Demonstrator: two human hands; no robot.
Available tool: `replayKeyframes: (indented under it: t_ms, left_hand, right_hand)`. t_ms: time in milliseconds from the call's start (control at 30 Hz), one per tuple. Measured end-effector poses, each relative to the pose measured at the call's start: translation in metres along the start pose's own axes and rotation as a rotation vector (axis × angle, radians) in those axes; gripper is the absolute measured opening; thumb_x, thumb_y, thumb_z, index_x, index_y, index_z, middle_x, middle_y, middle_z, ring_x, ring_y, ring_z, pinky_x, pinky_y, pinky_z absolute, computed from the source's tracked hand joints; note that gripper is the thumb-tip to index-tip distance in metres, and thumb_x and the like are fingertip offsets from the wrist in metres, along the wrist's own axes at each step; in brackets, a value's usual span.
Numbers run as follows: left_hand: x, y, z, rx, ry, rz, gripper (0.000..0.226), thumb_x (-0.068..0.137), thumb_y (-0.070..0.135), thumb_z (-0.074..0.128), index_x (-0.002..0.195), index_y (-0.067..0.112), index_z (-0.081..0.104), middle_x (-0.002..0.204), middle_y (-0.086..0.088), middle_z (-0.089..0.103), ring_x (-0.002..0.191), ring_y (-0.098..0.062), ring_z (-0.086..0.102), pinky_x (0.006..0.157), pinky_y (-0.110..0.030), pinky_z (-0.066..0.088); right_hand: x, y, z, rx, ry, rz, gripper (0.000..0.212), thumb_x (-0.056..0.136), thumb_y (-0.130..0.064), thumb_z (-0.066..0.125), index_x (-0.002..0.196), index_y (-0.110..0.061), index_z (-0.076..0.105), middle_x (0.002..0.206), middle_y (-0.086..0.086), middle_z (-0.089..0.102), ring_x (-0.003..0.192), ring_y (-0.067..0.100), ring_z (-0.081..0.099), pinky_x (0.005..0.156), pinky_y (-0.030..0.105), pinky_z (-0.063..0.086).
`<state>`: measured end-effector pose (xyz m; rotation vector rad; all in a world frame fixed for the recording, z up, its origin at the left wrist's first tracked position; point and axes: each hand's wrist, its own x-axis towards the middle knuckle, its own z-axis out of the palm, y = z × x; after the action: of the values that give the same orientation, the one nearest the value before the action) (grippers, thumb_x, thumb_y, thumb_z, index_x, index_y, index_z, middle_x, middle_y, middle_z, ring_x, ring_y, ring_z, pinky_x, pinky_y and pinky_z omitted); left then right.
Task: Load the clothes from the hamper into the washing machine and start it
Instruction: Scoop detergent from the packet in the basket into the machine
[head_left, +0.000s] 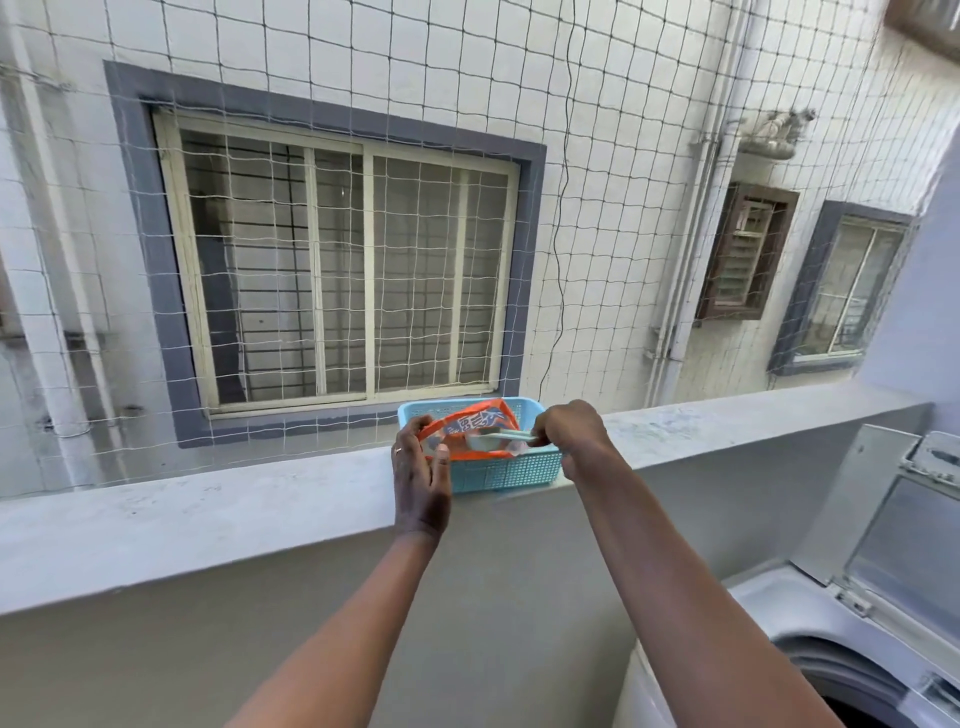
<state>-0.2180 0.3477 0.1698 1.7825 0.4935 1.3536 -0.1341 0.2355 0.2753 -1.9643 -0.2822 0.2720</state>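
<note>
The washing machine (810, 644) stood at the lower right, below and to the right of the right forearm, its lid (883, 525) raised and the dark drum opening exposed. No hamper or clothes appeared in view.

Both hands were stretched forward to a light blue perforated basket (498, 470) that sat on top of the grey parapet ledge (208, 514). An orange and blue detergent pouch (470, 431) lay tilted in the basket. The left hand (420, 467) gripped the pouch's left edge, thumb on its front and a ring on one finger. The right hand (569, 428) was closed around the handle of a pale scoop (498, 435) whose bowl sat at the pouch's mouth. The two hands were apart, one at each side of the basket.

Beyond the hands, a white mesh safety net (597, 130) stretched above the ledge. Behind it rose a neighbouring wall with a grey-framed sliding window (337, 270), and farther right of the right hand, drain pipes (680, 291).
</note>
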Motion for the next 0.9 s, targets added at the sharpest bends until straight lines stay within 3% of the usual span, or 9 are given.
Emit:
replayKeyframes:
  t_ms: [67, 167, 300, 433, 533, 633, 700, 800, 900]
  left_hand:
    - [-0.005, 0.001, 0.004, -0.009, 0.078, -0.003, 0.068, 0.081, 0.05, 0.027, 0.132, 0.008, 0.043, 0.133, -0.015, 0.046, 0.123, -0.025, 0.039, 0.106, -0.036, 0.032]
    - [-0.015, 0.008, 0.014, -0.027, 0.178, -0.021, 0.067, 0.083, 0.045, 0.025, 0.135, 0.006, 0.042, 0.143, -0.015, 0.04, 0.134, -0.025, 0.029, 0.111, -0.021, 0.016]
    - [-0.027, 0.016, 0.025, -0.089, 0.29, -0.014, 0.064, 0.085, 0.036, 0.029, 0.136, -0.001, 0.039, 0.147, -0.018, 0.033, 0.134, -0.01, 0.021, 0.107, 0.001, 0.005]
    - [-0.035, 0.015, 0.035, -0.131, 0.412, 0.003, 0.055, 0.087, 0.028, 0.034, 0.126, -0.008, 0.045, 0.134, -0.022, 0.044, 0.126, -0.02, 0.031, 0.109, -0.008, 0.015]
    - [-0.051, 0.014, 0.046, -0.152, 0.479, -0.058, 0.048, 0.085, 0.028, 0.037, 0.113, -0.008, 0.052, 0.117, -0.024, 0.051, 0.113, -0.025, 0.038, 0.102, -0.032, 0.027]
    - [-0.075, 0.01, 0.065, -0.275, 0.409, -0.152, 0.048, 0.084, 0.035, 0.036, 0.108, -0.002, 0.055, 0.106, -0.013, 0.052, 0.102, -0.01, 0.047, 0.093, -0.024, 0.034]
    - [-0.087, 0.012, 0.078, -0.483, 0.32, -0.299, 0.039, 0.084, 0.038, 0.036, 0.097, 0.008, 0.058, 0.09, -0.005, 0.055, 0.079, 0.001, 0.051, 0.079, -0.018, 0.039]
    - [-0.096, 0.02, 0.102, -0.684, 0.187, -0.569, 0.034, 0.097, 0.024, 0.034, 0.079, 0.016, 0.062, 0.069, -0.006, 0.058, 0.057, -0.006, 0.051, 0.063, -0.023, 0.036]
    - [-0.102, 0.018, 0.127, -0.792, 0.063, -0.742, 0.043, 0.102, 0.022, 0.026, 0.08, 0.013, 0.062, 0.057, 0.003, 0.067, 0.047, 0.001, 0.056, 0.062, -0.021, 0.037]
  right_hand:
    - [-0.004, -0.003, -0.01, 0.016, -0.045, 0.025, 0.003, 0.075, 0.004, 0.059, 0.073, 0.002, 0.058, 0.074, 0.014, 0.053, 0.08, 0.028, 0.05, 0.062, 0.029, 0.038]
    - [-0.006, -0.005, -0.021, 0.064, -0.115, 0.025, 0.018, 0.077, 0.005, 0.059, 0.094, 0.006, 0.065, 0.083, 0.015, 0.055, 0.061, 0.017, 0.044, 0.059, 0.029, 0.039]
    - [-0.008, -0.003, -0.029, 0.084, -0.157, 0.078, 0.008, 0.078, 0.002, 0.057, 0.073, -0.004, 0.059, 0.091, 0.013, 0.054, 0.066, 0.015, 0.042, 0.058, 0.029, 0.042]
    - [-0.007, 0.001, -0.042, 0.115, -0.22, 0.13, 0.02, 0.08, 0.004, 0.055, 0.064, -0.008, 0.052, 0.078, 0.011, 0.056, 0.07, 0.015, 0.047, 0.063, 0.035, 0.047]
    - [-0.009, 0.005, -0.056, 0.148, -0.265, 0.151, 0.022, 0.084, 0.005, 0.053, 0.065, -0.007, 0.052, 0.069, 0.006, 0.054, 0.067, 0.014, 0.047, 0.065, 0.037, 0.047]
    - [-0.008, 0.017, -0.072, 0.157, -0.298, 0.193, 0.022, 0.086, 0.002, 0.053, 0.066, -0.007, 0.053, 0.068, 0.006, 0.058, 0.066, 0.013, 0.047, 0.061, 0.036, 0.048]
    - [-0.006, 0.028, -0.082, 0.173, -0.298, 0.22, 0.023, 0.086, 0.002, 0.054, 0.064, -0.007, 0.053, 0.062, 0.005, 0.061, 0.064, 0.013, 0.048, 0.061, 0.038, 0.048]
    - [-0.002, 0.046, -0.096, 0.201, -0.293, 0.266, 0.021, 0.085, 0.002, 0.055, 0.066, -0.006, 0.054, 0.064, 0.005, 0.058, 0.064, 0.013, 0.049, 0.06, 0.039, 0.049]
    - [0.003, 0.069, -0.113, 0.221, -0.286, 0.306, 0.019, 0.086, 0.002, 0.055, 0.069, -0.006, 0.057, 0.068, 0.003, 0.054, 0.065, 0.012, 0.048, 0.062, 0.038, 0.048]
